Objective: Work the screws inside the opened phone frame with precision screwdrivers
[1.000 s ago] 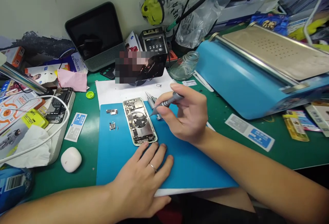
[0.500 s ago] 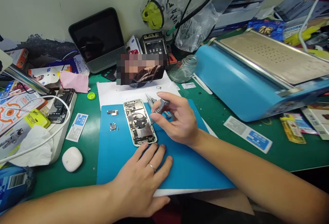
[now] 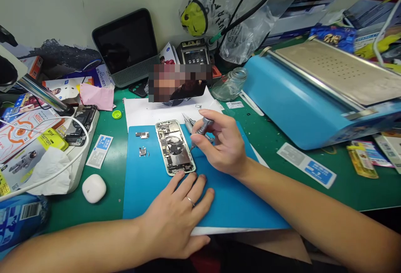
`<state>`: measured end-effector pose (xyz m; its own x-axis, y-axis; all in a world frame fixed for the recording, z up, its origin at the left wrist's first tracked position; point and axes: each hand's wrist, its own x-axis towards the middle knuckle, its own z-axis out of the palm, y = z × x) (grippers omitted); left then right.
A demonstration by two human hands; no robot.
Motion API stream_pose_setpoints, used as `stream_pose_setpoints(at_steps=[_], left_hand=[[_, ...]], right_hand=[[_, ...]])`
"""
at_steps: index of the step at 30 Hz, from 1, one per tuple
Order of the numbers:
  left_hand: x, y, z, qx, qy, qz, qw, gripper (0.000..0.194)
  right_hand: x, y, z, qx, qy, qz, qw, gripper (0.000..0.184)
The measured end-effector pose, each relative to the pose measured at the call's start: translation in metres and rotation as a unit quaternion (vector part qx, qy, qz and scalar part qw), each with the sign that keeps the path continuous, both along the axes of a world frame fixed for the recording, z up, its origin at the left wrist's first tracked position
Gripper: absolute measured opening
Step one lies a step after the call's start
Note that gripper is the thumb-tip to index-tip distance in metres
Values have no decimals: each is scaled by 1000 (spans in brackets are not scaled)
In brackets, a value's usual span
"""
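Note:
An opened phone (image 3: 175, 147) lies on the blue mat (image 3: 150, 189), its inner parts showing. My left hand (image 3: 178, 210) rests flat on the mat, fingers spread, the fingertips at the phone's lower end. Between thumb and fingers of my right hand (image 3: 224, 143) is a grey screwdriver (image 3: 205, 126), tilted, beside the phone's right edge; where its tip sits I cannot make out. Behind that hand lie more slim grey tools (image 3: 188, 123), partly hidden. Left of the phone are a small metal-shielded part (image 3: 142, 135) and a small circuit piece (image 3: 143, 151) with tiny bits beside it.
A blue machine with a perforated plate (image 3: 291, 102) stands at the right. Behind the mat are white paper (image 3: 140, 110), a glass jar (image 3: 230, 84) and a dark screen (image 3: 127, 43). At the left lie a white rounded case (image 3: 94, 188), another opened phone (image 3: 80, 125) and several boxes.
My right hand has turned the screwdriver more upright and shifted slightly within its place beside the phone. My left hand stays at the phone's lower end. The camera view has shifted slightly.

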<state>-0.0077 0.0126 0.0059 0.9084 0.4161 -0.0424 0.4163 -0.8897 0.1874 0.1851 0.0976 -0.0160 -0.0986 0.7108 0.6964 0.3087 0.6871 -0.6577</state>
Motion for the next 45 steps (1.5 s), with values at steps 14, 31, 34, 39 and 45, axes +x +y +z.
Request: stream_pose_setpoints(at_steps=[14,31,34,39,45], left_hand=[[0,1,0,-8,6,-2,1000,74],[1,0,2,-8,10,-4,1000,74],[1,1,2,-8,9,-2,1000,75],[1,0,1,-6,11,-1,1000,74],[2,-1,1,2,10,-2,1000,74]], right_hand=[[1,6,26,-260,313,97,908,37],[-1,-2,23,-273,234,89,929,22],[-1,-2,26,-283,224,140,922,44],[-2,-4,21,-287,156,189,926,67],[-5,-3,13,-199,109,195,954,74]])
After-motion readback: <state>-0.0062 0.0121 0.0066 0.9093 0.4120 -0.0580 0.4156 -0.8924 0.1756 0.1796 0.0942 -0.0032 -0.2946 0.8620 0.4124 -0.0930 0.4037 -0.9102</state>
